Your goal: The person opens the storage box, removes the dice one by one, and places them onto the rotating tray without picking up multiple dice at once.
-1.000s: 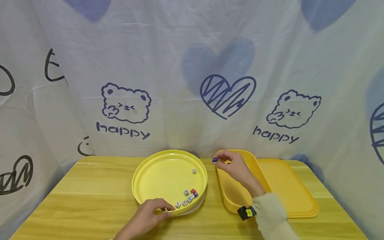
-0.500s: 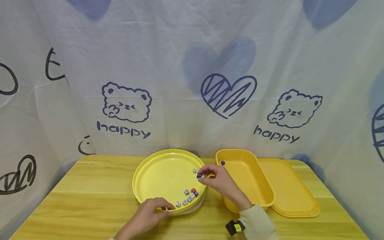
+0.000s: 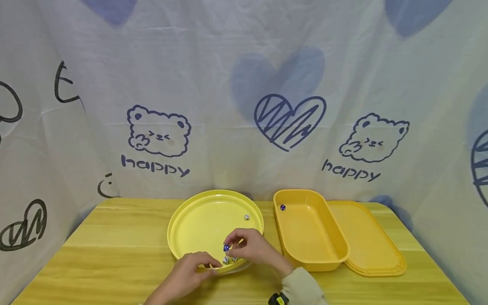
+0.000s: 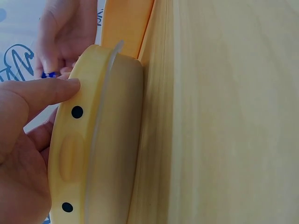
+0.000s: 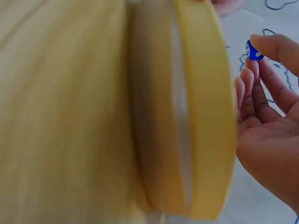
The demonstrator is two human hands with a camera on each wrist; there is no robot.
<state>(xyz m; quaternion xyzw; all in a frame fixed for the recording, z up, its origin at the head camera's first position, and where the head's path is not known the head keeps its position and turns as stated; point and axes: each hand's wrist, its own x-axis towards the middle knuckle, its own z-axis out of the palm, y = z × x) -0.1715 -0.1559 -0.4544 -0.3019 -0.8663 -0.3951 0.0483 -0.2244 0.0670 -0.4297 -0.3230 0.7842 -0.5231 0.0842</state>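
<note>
A round yellow tray (image 3: 202, 220) stands on the table, its outer wall (image 4: 74, 144) marked with black dots. My left hand (image 3: 188, 271) grips its near rim, thumb outside and fingers curled over the inside. My right hand (image 3: 253, 250) pinches a blue die (image 3: 226, 247) between thumb and fingertip above the near part of the tray; in the right wrist view that blue die (image 5: 254, 50) shows white pips. Just below it, white dice (image 3: 226, 260) lie by the near rim, partly covered by my right hand. One white die (image 3: 247, 217) sits apart at the tray's right.
Right of the tray stands a deep orange-yellow box (image 3: 312, 224) with rounded corners, holding one blue die (image 3: 283, 207) at its far left corner. Its flat lid-like panel (image 3: 381, 243) lies on the wooden table (image 3: 114, 245) beside it. A printed curtain (image 3: 221, 106) hangs behind.
My right hand has carried the blue die from over the box leftward and down to above the tray's near side, now covering several dice there. My left hand stays on the rim.
</note>
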